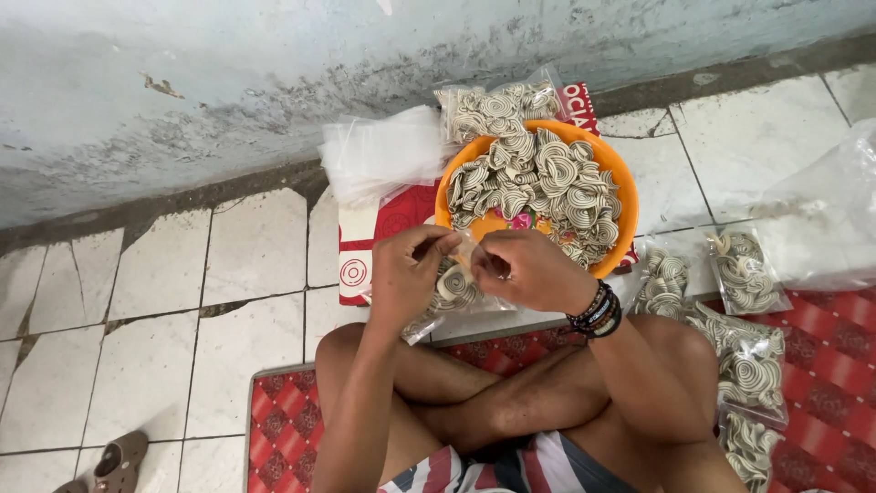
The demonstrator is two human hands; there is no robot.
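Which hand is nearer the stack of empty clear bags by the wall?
Left. The left hand is just below the empty bags; the right hand sits farther off, below the orange bowl.

Bowl (624,196): glossy orange plastic. Bags (744,274): clear, crinkled plastic film. Floor tiles (146,365): white, cracked, dull glaze. Far wall (228,82): rough, stained plaster.

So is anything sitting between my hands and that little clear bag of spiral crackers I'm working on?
Nothing visible does. The left hand and right hand both already grip the small clear bag of spiral crackers at its top, just in front of the orange bowl.
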